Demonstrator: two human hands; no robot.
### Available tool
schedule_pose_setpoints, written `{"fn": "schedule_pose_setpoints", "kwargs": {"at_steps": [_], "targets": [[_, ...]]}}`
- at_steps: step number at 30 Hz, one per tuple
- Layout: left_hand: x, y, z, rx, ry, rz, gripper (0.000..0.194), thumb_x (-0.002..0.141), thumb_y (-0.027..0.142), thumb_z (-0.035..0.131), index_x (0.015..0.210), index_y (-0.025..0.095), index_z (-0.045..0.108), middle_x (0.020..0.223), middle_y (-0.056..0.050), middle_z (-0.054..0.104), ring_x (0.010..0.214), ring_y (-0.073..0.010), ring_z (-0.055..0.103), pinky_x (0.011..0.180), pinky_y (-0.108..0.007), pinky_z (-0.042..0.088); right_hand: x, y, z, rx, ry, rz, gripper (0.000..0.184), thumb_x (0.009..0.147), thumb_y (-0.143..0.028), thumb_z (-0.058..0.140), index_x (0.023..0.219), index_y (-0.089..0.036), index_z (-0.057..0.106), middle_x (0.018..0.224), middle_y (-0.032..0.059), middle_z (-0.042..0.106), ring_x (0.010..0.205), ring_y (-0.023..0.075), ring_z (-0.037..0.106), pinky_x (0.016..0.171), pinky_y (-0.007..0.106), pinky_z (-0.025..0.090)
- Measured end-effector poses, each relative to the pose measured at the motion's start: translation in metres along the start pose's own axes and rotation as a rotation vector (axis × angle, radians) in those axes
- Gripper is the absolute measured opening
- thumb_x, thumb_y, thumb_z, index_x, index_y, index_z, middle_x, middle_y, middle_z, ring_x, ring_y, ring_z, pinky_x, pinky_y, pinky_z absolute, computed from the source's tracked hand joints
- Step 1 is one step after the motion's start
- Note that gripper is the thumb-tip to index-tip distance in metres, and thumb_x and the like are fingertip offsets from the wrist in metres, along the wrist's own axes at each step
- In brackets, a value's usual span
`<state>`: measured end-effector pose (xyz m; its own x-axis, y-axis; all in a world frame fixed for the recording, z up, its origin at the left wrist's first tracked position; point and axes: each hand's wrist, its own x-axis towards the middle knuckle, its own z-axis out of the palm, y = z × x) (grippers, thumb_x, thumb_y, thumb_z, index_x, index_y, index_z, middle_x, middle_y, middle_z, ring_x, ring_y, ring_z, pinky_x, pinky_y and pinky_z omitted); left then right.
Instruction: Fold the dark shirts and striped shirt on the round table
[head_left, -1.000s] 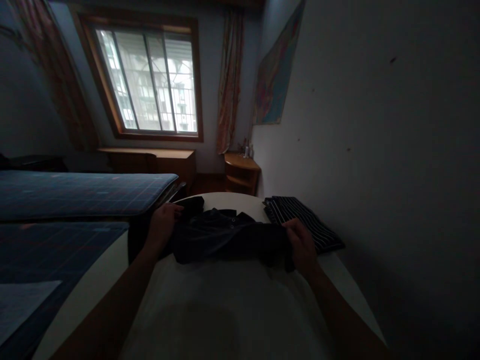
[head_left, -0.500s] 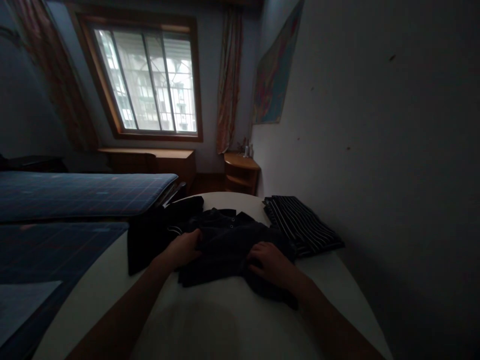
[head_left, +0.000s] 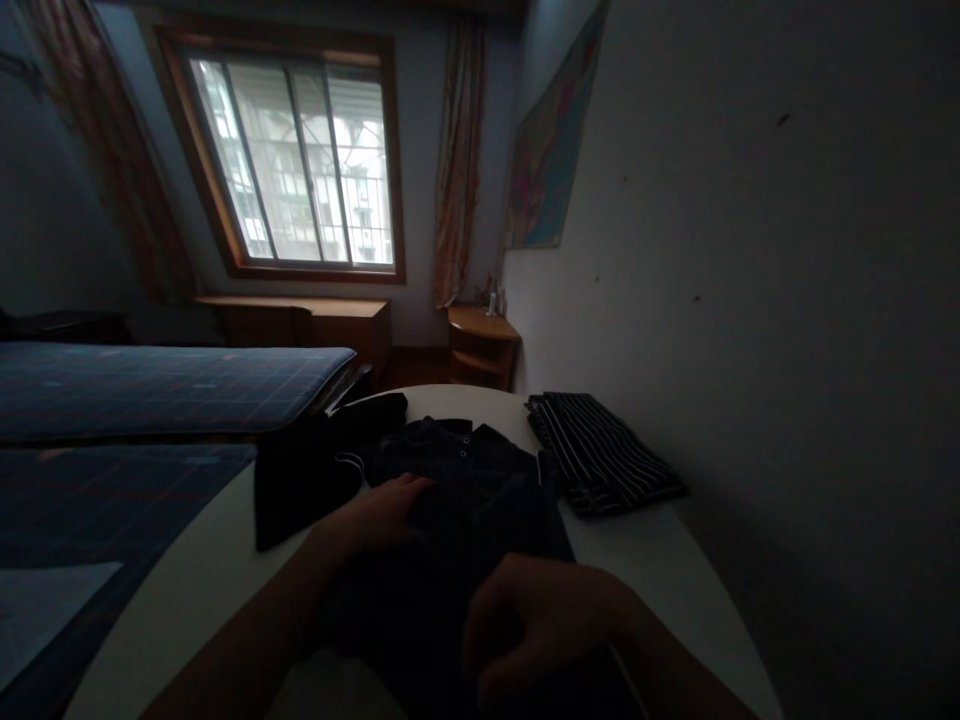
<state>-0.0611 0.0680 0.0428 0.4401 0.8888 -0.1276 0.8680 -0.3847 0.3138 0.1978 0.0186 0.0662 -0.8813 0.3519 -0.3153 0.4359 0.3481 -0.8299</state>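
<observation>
A dark polo shirt (head_left: 487,500) with a collar and small buttons lies spread on the white round table (head_left: 720,600), its collar pointing away from me. My left hand (head_left: 386,512) rests on the shirt's left side with the fingers stretched out. Closer to me, on the right, the fingers of my right hand (head_left: 536,615) are curled down onto the lower part of the shirt; the dark cloth at their tips is hard to make out. The shirt's near end runs out of the picture.
A folded striped garment (head_left: 604,450) lies on the table's right side by the wall. Black clothing (head_left: 296,490) lies at the left. Beyond the table's left edge are plaid mattresses (head_left: 165,390). A desk (head_left: 345,308) and a corner shelf (head_left: 484,322) stand at the back.
The shirt's lower part, bunched before, now spreads out toward me. My right hand has come nearer along with the cloth. My left hand has shifted slightly right on the shirt.
</observation>
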Motion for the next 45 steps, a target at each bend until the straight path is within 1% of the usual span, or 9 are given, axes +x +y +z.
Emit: {"fn": "schedule_pose_setpoints", "kwargs": {"at_steps": [5,8,11,15,22,26,30,37,45], "targets": [[-0.001,0.009,0.004,0.079,-0.078,-0.078,0.031,0.076,0.021,0.064,0.107,0.021,0.066,0.111,-0.010,0.070,0.100,-0.0287,0.067,0.086,-0.035,0.051,0.013,0.024,-0.008,-0.568,0.605,0.023,0.060,0.076,-0.029,0.075,0.133,-0.022,0.058,0.137,0.0109,0.058,0.128,0.0278,0.050,0.110,0.043,0.034],[-0.007,0.023,-0.001,0.017,-0.190,-0.072,0.023,0.075,0.012,0.057,0.092,0.020,0.069,0.097,-0.008,0.074,0.089,-0.0282,0.069,0.073,-0.034,0.051,0.017,0.042,-0.012,-0.671,0.614,0.146,0.071,0.077,-0.031,0.075,0.142,-0.020,0.050,0.139,0.0147,0.055,0.126,0.0315,0.051,0.106,0.046,0.038],[-0.014,0.034,-0.003,-0.082,-0.413,-0.036,0.018,0.070,0.011,0.062,0.083,0.021,0.070,0.079,-0.003,0.074,0.073,-0.0243,0.070,0.058,-0.028,0.050,0.015,0.043,-0.011,-0.673,0.539,0.239,0.040,0.082,-0.022,0.065,0.122,-0.019,0.065,0.119,0.0131,0.068,0.107,0.0287,0.064,0.091,0.039,0.047],[-0.014,0.034,-0.006,-0.382,-0.638,0.003,0.034,0.072,0.029,0.070,0.106,0.023,0.068,0.080,0.000,0.074,0.056,-0.0180,0.066,0.048,-0.024,0.049,0.004,0.024,-0.005,-0.583,0.381,0.235,0.025,0.076,-0.010,0.060,0.095,-0.020,0.073,0.094,0.0058,0.075,0.085,0.0210,0.070,0.068,0.026,0.046],[0.007,0.004,0.002,-0.098,0.153,0.023,0.063,0.080,0.030,0.066,0.140,0.022,0.049,0.155,-0.012,0.038,0.135,-0.0301,0.045,0.110,-0.040,0.037,-0.007,-0.005,0.005,-0.382,0.021,0.110,0.018,0.081,-0.036,0.067,0.088,-0.023,0.078,0.074,-0.0028,0.074,0.058,0.0121,0.063,0.046,0.019,0.034],[0.010,-0.007,0.012,-0.001,0.038,-0.069,0.089,0.076,0.024,0.069,0.154,0.019,0.027,0.157,-0.018,0.031,0.139,-0.0324,0.039,0.112,-0.042,0.034,0.001,0.001,-0.003,-0.316,0.338,-0.008,0.024,0.089,-0.028,0.059,0.108,-0.023,0.074,0.097,0.0011,0.076,0.082,0.0147,0.069,0.072,0.022,0.049],[0.008,-0.004,0.012,0.037,-0.028,0.014,0.063,0.075,0.023,0.068,0.137,0.019,0.055,0.133,-0.014,0.060,0.120,-0.0300,0.058,0.102,-0.039,0.042,0.009,0.030,-0.018,-0.497,0.723,-0.028,0.050,0.084,-0.017,0.062,0.133,-0.024,0.058,0.140,0.0090,0.057,0.126,0.0229,0.053,0.107,0.039,0.040],[-0.008,0.011,-0.004,-0.181,-0.315,-0.057,0.027,0.087,0.035,0.053,0.103,0.021,0.070,0.089,-0.005,0.074,0.072,-0.0231,0.070,0.062,-0.031,0.051,0.009,0.058,-0.024,-0.502,0.572,0.094,0.039,0.080,-0.020,0.067,0.119,-0.022,0.068,0.117,0.0082,0.069,0.108,0.0233,0.064,0.095,0.035,0.048],[0.010,-0.003,0.000,0.021,0.276,-0.080,0.060,0.083,0.034,0.062,0.140,0.019,0.047,0.137,-0.013,0.056,0.126,-0.0305,0.051,0.103,-0.040,0.041,0.006,0.036,-0.019,-0.489,0.515,0.112,0.018,0.089,-0.033,0.060,0.094,-0.021,0.071,0.082,0.0025,0.073,0.071,0.0167,0.067,0.065,0.025,0.045]]}}
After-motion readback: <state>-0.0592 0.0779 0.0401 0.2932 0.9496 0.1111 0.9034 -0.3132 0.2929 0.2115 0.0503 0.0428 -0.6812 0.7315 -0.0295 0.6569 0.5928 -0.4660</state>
